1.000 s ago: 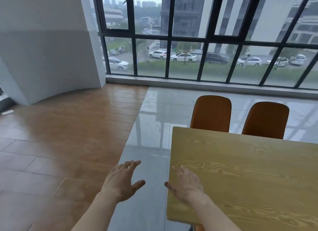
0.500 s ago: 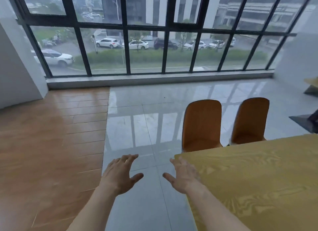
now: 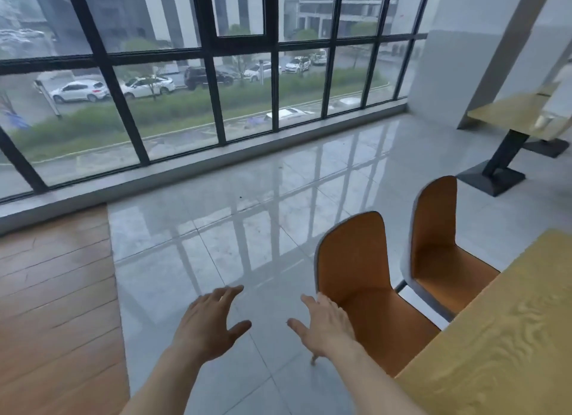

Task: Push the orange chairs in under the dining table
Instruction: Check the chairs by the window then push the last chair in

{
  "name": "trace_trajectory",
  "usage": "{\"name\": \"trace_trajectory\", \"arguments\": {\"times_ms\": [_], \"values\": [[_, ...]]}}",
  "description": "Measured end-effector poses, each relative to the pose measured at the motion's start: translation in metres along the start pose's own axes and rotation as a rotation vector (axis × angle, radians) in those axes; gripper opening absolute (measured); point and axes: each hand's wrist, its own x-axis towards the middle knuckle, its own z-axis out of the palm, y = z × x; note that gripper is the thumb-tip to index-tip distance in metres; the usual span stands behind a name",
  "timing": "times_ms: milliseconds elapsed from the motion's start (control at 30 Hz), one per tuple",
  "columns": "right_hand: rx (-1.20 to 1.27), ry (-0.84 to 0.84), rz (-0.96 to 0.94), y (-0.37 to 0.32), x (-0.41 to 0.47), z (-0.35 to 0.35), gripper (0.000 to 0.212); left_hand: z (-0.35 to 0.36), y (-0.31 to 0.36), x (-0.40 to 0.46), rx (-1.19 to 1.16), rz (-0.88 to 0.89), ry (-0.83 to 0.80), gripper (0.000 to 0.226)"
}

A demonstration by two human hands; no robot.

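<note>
1. Down at the bottom of the view, both bare hands reach forward with palms down and fingers spread, holding nothing.
2. Left hand (image 3: 208,323) hangs over the grey tiled floor (image 3: 216,229), apart from every piece of furniture, thumb pointing toward the other hand.
3. Right hand (image 3: 325,325) is just beside the left edge of the near orange chair (image 3: 356,272); its fingertips overlap the lower edge of the backrest, but whether they touch it cannot be told.
4. Both hands are apart from each other, with bare tile showing between the thumbs.
5. Near orange chair stands upright, its seat facing the dining table (image 3: 495,337), and most of the seat is out in the open, only its far end meeting the table edge.
6. Far orange chair (image 3: 436,229) stands just beside the near one, also facing the table, its seat likewise mostly uncovered.
7. Dining table has a yellow wood-grain top filling the lower right corner.
8. Beyond, a second table (image 3: 523,114) on a dark pedestal base stands near a white wall, well apart from the chairs.
9. Wood flooring (image 3: 52,306) runs along the left, and a black-framed window (image 3: 210,61) looks onto parked cars.
</note>
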Motion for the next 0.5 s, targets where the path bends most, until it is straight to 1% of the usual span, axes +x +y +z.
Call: {"name": "trace_trajectory", "arguments": {"times_ms": [133, 233, 400, 500], "values": [[0.034, 0.066, 0.119, 0.002, 0.084, -0.040, 0.072, -0.022, -0.009, 0.124, -0.023, 0.146, 0.003, 0.072], [0.032, 0.109, 0.231, 0.011, 0.140, -0.056, 0.071, -0.019, -0.017, 0.214, -0.030, 0.262, -0.027, 0.072], [0.097, 0.180, 0.510, 0.019, 0.227, -0.077, 0.069, -0.011, -0.020, 0.369, -0.041, 0.486, -0.139, 0.074], [0.185, 0.235, 0.683, 0.018, 0.262, -0.092, 0.069, -0.015, -0.005, 0.456, -0.036, 0.636, -0.199, 0.073]]}}
